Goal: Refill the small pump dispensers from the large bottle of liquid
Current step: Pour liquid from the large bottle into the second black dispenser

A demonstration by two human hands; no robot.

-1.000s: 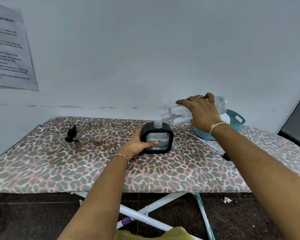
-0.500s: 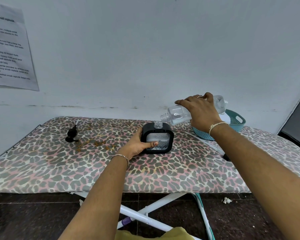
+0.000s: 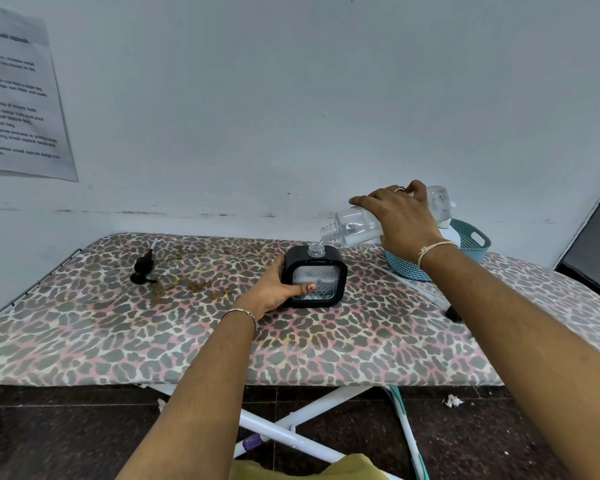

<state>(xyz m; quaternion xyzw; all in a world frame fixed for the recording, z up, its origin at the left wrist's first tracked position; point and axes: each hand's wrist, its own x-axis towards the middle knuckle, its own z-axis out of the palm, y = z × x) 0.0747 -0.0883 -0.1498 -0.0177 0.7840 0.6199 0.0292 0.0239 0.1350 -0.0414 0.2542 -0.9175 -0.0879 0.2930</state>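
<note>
Tilting nearly flat, the large clear bottle (image 3: 355, 228) hangs in the right hand (image 3: 404, 216), whose fingers wrap over its body from above. Its open threaded mouth sits just above, and slightly right of, the open neck of the small dispenser (image 3: 323, 277). Whether liquid runs between the two mouths is too fine to tell.

The dispenser (a squarish black frame round a clear ribbed window) stands upright on the leopard-print board (image 3: 84, 341), about mid-width and toward the far edge. The left hand (image 3: 274, 292) grips it from its left side, with the thumb pressed across the front window and the other fingers hidden behind the frame.

A black pump head (image 3: 142, 268) lies on the board well to the left, its pale tube pointing toward the wall, near some brownish stains. A teal basket (image 3: 473, 242) sits at the far right, partly hidden behind the right wrist. A small black object (image 3: 452, 312) pokes out beside the right forearm; what it is cannot be told. A printed sheet (image 3: 18, 98) hangs on the wall at upper left. White crossed legs (image 3: 291, 433) show beneath the board.
</note>
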